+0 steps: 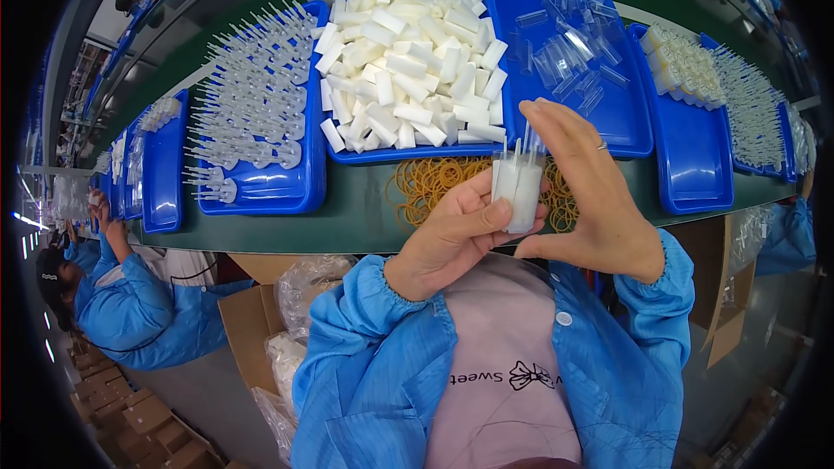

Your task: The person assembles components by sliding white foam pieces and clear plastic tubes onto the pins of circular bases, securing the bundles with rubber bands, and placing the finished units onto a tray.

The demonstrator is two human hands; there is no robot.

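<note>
My left hand (452, 230) and my right hand (586, 195) together hold a small bundle of white foam blocks (517, 191) with thin clear plastic sticks poking out of its top. The left fingers grip it from the left and below. The right hand cups it from the right, fingers curled over the top. The bundle hangs over a loose pile of tan rubber bands (434, 182) on the green table (347, 217). Just beyond stands a blue tray of white foam blocks (408, 61).
Blue trays line the table: clear plastic droppers (252, 104) at left, clear sleeves (569, 52) at right, bundled pieces (686, 69) further right. A co-worker in a blue coat (122, 295) sits at my left. Cardboard boxes (252, 330) and plastic bags stand below.
</note>
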